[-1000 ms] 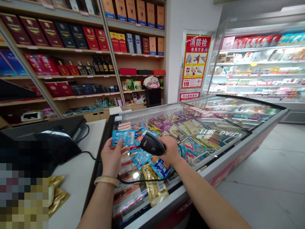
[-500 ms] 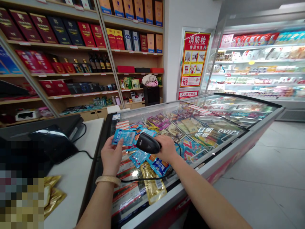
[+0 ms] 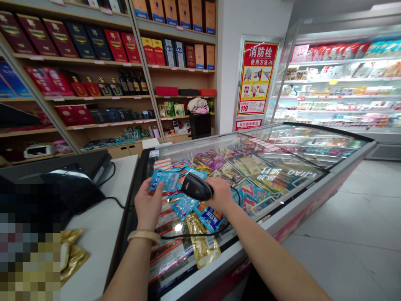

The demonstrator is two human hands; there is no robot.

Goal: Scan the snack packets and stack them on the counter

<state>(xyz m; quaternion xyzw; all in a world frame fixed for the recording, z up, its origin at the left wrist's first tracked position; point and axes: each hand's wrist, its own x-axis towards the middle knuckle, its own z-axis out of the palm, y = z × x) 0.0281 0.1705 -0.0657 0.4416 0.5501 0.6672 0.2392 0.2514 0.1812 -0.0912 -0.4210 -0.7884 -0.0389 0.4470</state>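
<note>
- Since the freezer (image 3: 203, 272) lies under both hands with a glass top, any packet set down from the fingers calls for a soft touch.
- Beyond the left fingers, to the outer side, is the counter (image 3: 103, 234); the left elbow would do well to clear its edge.
- Nearer the wrists than the fingertips, the cord (image 3: 178, 237) crosses 1 gold packet (image 3: 202, 244), so slow right-hand moves should avoid dragging it.
- Curled around the handle of the scanner (image 3: 196, 187), the fingers of the right hand (image 3: 219, 194) are mostly closed; whether 1 presses a trigger, I cannot tell. A steady wrist would suit.
- Below the scanner's nose and between the 2 hands lie loose blue packets (image 3: 184, 207), best left out of its line.
- Pinched nearly closed, the left hand (image 3: 148, 205) has 1 blue packet (image 3: 171, 180) by its near end, thumb on top. Gripping only the margin should leave the print uncovered and flat.
</note>
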